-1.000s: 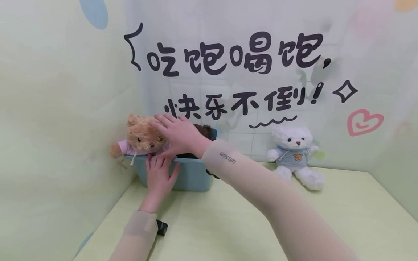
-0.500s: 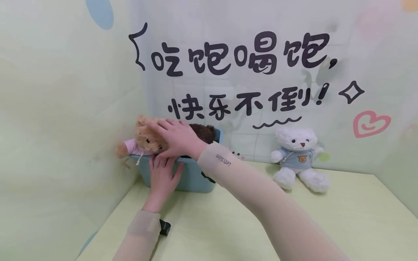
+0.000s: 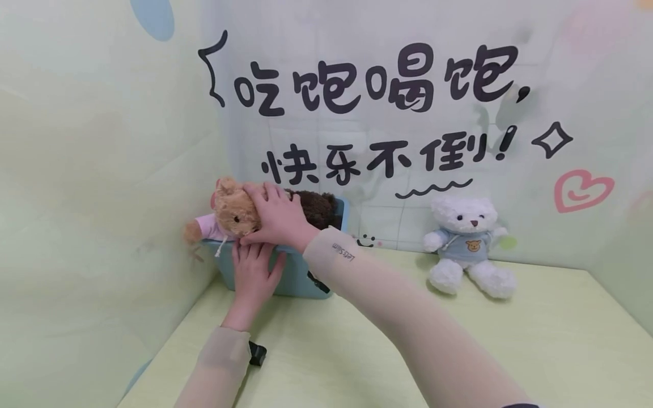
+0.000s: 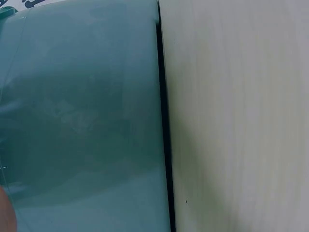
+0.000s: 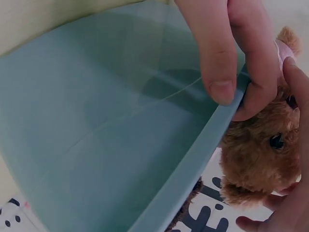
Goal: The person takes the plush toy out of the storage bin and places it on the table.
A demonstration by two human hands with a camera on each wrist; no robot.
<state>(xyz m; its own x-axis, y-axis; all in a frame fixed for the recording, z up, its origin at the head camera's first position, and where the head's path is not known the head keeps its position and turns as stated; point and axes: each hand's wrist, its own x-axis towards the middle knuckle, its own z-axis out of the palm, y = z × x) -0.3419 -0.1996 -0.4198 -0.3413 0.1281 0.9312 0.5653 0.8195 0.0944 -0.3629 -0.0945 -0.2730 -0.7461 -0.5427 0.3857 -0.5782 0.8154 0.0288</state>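
My right hand (image 3: 280, 218) clasped the tan teddy bear (image 3: 236, 211) by its head, which had turned sideways above the blue bin's (image 3: 300, 277) left end, so it seemed not yet settled. My left hand (image 3: 253, 276) gripped the front rim (image 5: 189, 166).

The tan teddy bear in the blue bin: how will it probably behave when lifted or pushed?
The tan teddy bear looks like plush, so it will probably squash softly rather than break. Its shaggy fur should not be very slippery. Its arm, sticking out past the blue bin, may flop when lifted.
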